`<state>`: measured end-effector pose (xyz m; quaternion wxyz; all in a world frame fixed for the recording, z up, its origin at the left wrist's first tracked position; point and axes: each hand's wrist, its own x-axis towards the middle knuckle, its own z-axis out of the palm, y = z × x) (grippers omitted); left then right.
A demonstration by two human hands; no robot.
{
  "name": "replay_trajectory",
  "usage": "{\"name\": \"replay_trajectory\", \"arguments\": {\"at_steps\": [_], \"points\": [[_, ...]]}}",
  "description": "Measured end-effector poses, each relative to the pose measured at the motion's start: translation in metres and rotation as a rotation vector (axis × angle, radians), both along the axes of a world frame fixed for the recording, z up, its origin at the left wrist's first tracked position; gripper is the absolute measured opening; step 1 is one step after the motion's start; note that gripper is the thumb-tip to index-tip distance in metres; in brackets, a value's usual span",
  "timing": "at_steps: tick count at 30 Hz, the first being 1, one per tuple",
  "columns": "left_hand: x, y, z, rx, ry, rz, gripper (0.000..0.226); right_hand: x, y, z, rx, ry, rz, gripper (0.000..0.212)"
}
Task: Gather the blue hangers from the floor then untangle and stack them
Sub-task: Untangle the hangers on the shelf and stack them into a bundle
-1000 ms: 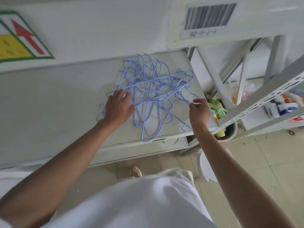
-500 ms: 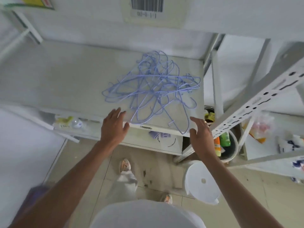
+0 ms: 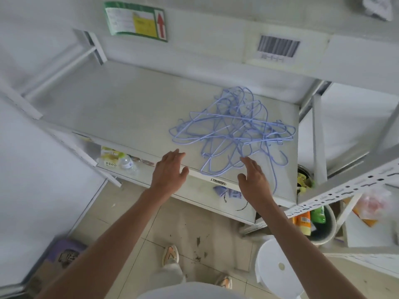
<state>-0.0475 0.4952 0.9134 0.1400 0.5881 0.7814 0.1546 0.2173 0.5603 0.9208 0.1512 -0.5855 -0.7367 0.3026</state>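
Lying in a tangled heap on the white shelf (image 3: 121, 108) right of frame centre, blue hangers (image 3: 234, 130), left hand (image 3: 169, 169) below them with straight fingers, empty, right hand (image 3: 253, 176) also flat, fingertips at heap's lower edge, contact unclear.

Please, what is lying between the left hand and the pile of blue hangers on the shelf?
Nothing lies there: in the head view, only bare white shelf surface separates the left hand from the tangled blue hangers.
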Motion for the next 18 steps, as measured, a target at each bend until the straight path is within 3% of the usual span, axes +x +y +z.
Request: {"name": "replay_trajectory", "arguments": {"at_steps": [4, 10, 13, 18], "points": [[-0.025, 0.022, 0.001, 0.006, -0.042, -0.079, 0.052, -0.021, 0.005, -0.006, 0.016, 0.02, -0.126, 0.057], [-0.048, 0.076, -0.008, 0.198, 0.057, -0.24, 0.036, -0.029, 0.018, -0.004, 0.016, 0.189, -0.543, 0.05], [-0.047, 0.094, -0.022, 0.097, 0.049, -0.307, 0.035, -0.029, 0.011, -0.006, 0.045, 0.118, -0.516, 0.042], [-0.047, 0.11, -0.039, 0.027, -0.139, -0.285, 0.023, -0.032, 0.029, -0.012, 0.056, 0.017, -0.511, 0.032]]}}
